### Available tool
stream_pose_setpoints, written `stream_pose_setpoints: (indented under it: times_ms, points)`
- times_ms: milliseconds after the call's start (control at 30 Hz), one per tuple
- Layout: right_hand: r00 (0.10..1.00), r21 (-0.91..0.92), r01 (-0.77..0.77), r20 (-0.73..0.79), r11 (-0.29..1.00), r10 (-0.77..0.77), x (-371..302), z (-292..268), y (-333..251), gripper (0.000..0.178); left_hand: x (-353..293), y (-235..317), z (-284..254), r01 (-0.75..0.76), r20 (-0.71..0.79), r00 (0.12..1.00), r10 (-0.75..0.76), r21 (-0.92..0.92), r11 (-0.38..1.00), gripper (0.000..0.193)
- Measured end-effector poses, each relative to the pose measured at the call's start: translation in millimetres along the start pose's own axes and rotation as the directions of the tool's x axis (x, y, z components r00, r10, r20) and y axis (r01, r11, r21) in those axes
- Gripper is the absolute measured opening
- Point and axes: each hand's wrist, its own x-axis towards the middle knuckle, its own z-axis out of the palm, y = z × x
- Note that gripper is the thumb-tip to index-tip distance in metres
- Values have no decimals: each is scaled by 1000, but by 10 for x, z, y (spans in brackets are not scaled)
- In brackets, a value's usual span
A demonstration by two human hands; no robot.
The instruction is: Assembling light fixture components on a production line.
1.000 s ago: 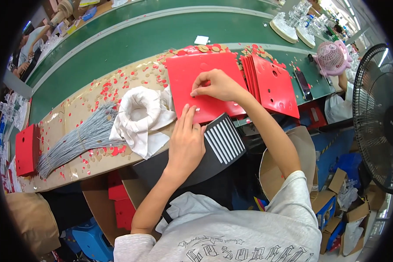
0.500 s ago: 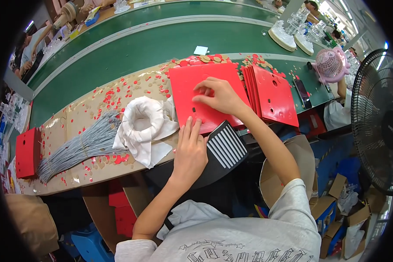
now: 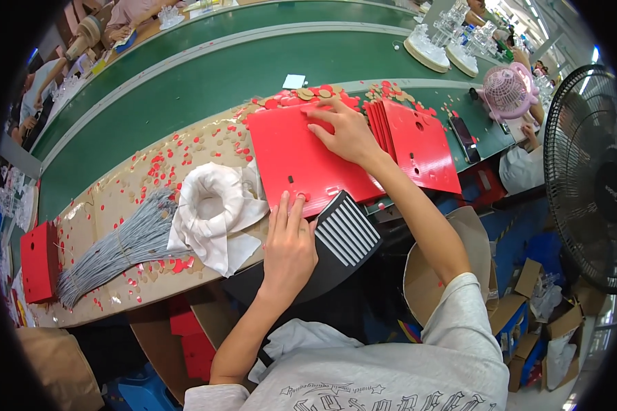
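Your left hand (image 3: 289, 253), fingers extended, meets the red plastic sheet (image 3: 281, 147) at seven o'clock — your right hand (image 3: 348, 134), thumb parted from fingers, over its one o'clock — with grouped red panels (image 3: 432, 151) at three.

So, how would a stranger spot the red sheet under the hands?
Along the near side of the green table, find the white cloth ring. Just right lies a broad red sheet, left hand at its near edge, right hand over its far part. Unlike the fanned red sheets farther right, it lies flat.
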Motion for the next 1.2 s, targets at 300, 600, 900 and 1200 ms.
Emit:
stream_pose_setpoints:
  times_ms: [300, 600, 900, 1200]
  points:
    - [982, -436, -164, -155, 885, 106, 327, 228, 166, 25, 5, -5, -2, 2, -15, 1000, -2, -22, 1000, 16]
    - [978, -15, 61, 202, 998, -57, 592, -45, 205, 51, 18, -4, 29, -17, -28, 999, 19, 40, 999, 20]
    - [980, -322, 195, 96, 927, -173, 663, -123, -86, 38, -15, 15, 56, 0, -27, 1000, 0, 11, 1000, 21]
    - [865, -368, 466, -2, 804, -502, 601, -464, 12, 19, -7, 12, 58, -8, -67, 998, 5, -57, 998, 19]
